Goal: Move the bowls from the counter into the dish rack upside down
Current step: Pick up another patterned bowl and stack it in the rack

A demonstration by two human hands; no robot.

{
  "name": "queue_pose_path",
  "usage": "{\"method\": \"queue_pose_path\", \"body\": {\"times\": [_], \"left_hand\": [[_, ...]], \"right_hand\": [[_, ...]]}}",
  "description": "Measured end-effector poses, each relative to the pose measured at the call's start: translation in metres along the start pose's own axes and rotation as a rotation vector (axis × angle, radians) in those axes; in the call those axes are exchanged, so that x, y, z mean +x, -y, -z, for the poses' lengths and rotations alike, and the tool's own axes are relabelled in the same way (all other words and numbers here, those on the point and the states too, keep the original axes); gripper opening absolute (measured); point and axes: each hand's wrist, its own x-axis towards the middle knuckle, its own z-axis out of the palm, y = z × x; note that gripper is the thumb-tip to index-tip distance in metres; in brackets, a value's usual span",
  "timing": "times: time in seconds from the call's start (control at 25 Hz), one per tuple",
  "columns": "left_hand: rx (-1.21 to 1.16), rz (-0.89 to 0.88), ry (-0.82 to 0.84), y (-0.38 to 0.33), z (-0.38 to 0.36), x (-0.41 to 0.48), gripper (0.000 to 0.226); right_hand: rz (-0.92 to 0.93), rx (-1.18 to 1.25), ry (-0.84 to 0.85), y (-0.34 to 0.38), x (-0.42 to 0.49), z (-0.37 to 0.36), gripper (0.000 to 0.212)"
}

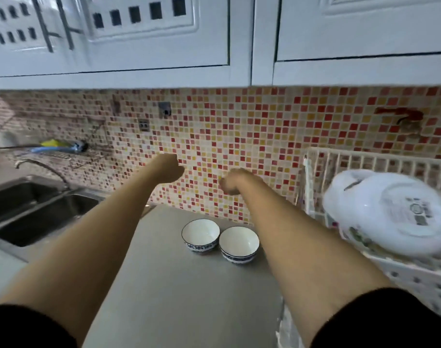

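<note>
The sticker on the white cooker at my right is too blurred to read. 2 bowls stand side by side on the grey surface, nearly touching, mouths up, white inside with a blue band outside. Both my arms reach out above them toward the tiled wall. My left hand and my right hand are curled into fists, grasping nothing. The white dish rack sits right of the bowls.
</note>
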Motion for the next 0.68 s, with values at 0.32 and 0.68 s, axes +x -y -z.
{"method": "queue_pose_path", "body": {"times": [0.32,0.68], "left_hand": [[-0.053,0.128,0.195,0.103,-0.136,0.031,0.047],[-0.252,0.335,0.416,0.111,-0.279,0.059,0.05]], "right_hand": [[-0.514,0.632,-0.085,0.005,0.043,-0.163,0.067],[-0.921,0.646,-0.057,-0.075,0.094,-0.259,0.064]]}}
